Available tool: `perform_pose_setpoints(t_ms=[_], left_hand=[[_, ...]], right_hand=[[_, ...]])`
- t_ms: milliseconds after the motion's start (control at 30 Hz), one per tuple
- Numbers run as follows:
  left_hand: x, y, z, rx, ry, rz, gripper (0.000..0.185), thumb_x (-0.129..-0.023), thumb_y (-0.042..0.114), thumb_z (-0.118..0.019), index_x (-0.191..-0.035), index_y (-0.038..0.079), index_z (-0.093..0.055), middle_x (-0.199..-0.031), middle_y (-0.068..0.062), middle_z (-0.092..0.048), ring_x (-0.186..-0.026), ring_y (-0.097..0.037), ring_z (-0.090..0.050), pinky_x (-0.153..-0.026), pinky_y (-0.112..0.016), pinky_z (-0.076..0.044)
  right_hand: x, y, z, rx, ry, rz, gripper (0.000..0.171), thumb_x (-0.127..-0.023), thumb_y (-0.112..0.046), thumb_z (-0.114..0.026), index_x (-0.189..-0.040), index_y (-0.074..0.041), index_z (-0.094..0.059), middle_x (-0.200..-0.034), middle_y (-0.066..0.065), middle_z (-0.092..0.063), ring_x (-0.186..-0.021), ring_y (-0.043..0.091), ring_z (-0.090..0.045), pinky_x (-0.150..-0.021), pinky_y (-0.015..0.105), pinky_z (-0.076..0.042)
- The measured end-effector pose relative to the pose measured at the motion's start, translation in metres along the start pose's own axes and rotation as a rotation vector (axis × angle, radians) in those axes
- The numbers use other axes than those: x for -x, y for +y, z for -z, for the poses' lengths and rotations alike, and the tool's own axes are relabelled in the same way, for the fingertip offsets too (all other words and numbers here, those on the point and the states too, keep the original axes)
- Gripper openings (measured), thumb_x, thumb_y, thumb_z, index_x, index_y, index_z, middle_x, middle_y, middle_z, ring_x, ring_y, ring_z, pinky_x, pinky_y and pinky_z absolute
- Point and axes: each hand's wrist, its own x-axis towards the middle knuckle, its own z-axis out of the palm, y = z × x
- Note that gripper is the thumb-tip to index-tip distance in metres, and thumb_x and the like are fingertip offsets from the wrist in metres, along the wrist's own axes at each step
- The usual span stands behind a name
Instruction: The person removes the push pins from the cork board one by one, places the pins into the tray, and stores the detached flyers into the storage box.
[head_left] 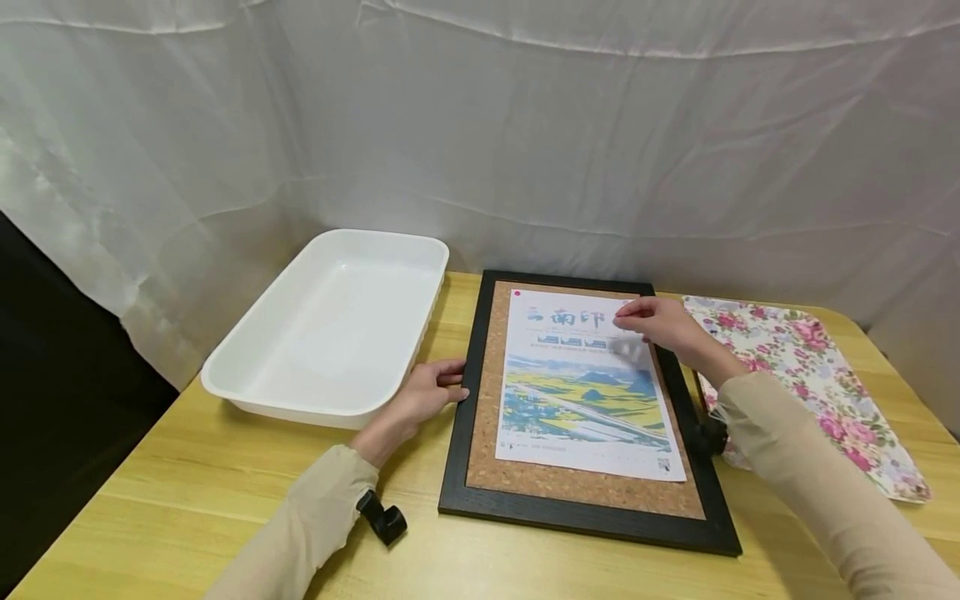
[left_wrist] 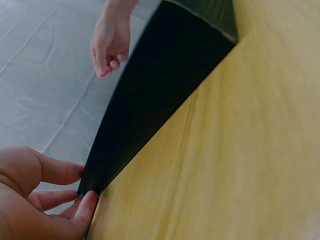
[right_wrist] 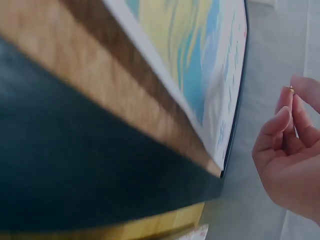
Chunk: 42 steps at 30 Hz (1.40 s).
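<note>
A corkboard (head_left: 491, 392) with a black frame (head_left: 592, 521) lies on the table. On its cork lies a printed landscape poster (head_left: 585, 417), with a red thumbtack (head_left: 517, 293) at the upper left corner. My left hand (head_left: 423, 392) rests beside the board, and its fingertips (left_wrist: 89, 202) touch the frame's left edge. Over the poster's upper right part, my right hand (head_left: 667, 325) pinches a tiny golden thumbtack (right_wrist: 292, 90) between thumb and finger, apart from the paper. Fingers mostly hide this tack.
Left of the board stands a white tray (head_left: 337, 333). A flowered flat item (head_left: 817, 383) lies at the right, partly behind my right arm. Behind the wooden table (head_left: 172, 483) hangs a pale curtain (head_left: 480, 125).
</note>
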Motion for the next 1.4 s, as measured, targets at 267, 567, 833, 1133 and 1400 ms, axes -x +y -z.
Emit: perform_pose_setpoints(t_ms=[267,567,833,1133,1400], left_hand=[[0.000,0.000,0.000,-0.006,0.002,0.000,0.054,-0.090,-0.005,-0.062,-0.141,-0.003,-0.046,-0.127,-0.019,-0.058,-0.120,-0.031,-0.052,-0.094,-0.039,-0.048],[0.000,0.001,0.000,-0.006,0.006,-0.001,0.054,-0.090,-0.006,-0.062,-0.141,-0.003,-0.046,-0.127,-0.019,-0.058,-0.119,-0.031,-0.052,-0.094,-0.038,-0.048],[0.001,0.001,0.000,-0.011,0.001,0.004,0.053,-0.090,-0.006,-0.062,-0.141,-0.003,-0.047,-0.127,-0.018,-0.058,-0.119,-0.031,-0.053,-0.094,-0.038,-0.048],[0.002,0.003,0.000,-0.015,0.013,0.010,0.054,-0.090,-0.005,-0.063,-0.141,-0.002,-0.047,-0.127,-0.018,-0.058,-0.119,-0.030,-0.053,-0.094,-0.038,-0.048],[0.004,0.003,0.000,-0.007,0.000,-0.001,0.054,-0.090,-0.006,-0.062,-0.141,-0.003,-0.046,-0.126,-0.018,-0.058,-0.119,-0.032,-0.053,-0.092,-0.038,-0.049]], right_hand=[[-0.041,0.061,0.022,0.007,0.134,-0.004,0.048,-0.088,-0.050,-0.066,-0.112,-0.008,-0.064,-0.111,0.012,-0.056,-0.094,0.029,-0.049,-0.062,0.027,-0.044],[-0.038,0.072,0.046,-0.026,0.173,-0.040,0.055,-0.091,-0.051,-0.061,-0.118,-0.002,-0.060,-0.117,0.015,-0.052,-0.097,0.031,-0.046,-0.072,0.040,-0.048],[-0.006,0.047,0.057,-0.002,0.155,-0.064,0.053,-0.098,-0.039,-0.054,-0.124,0.007,-0.054,-0.114,0.021,-0.049,-0.088,0.027,-0.046,-0.069,0.036,-0.047],[-0.003,0.063,0.071,0.037,0.184,-0.071,0.045,-0.100,-0.030,-0.053,-0.118,0.012,-0.054,-0.106,0.020,-0.053,-0.086,0.026,-0.049,-0.067,0.033,-0.050],[-0.004,0.097,0.085,-0.013,0.175,-0.090,0.046,-0.094,-0.039,-0.061,-0.110,0.004,-0.062,-0.095,0.004,-0.057,-0.083,0.021,-0.052,-0.063,0.036,-0.050]])
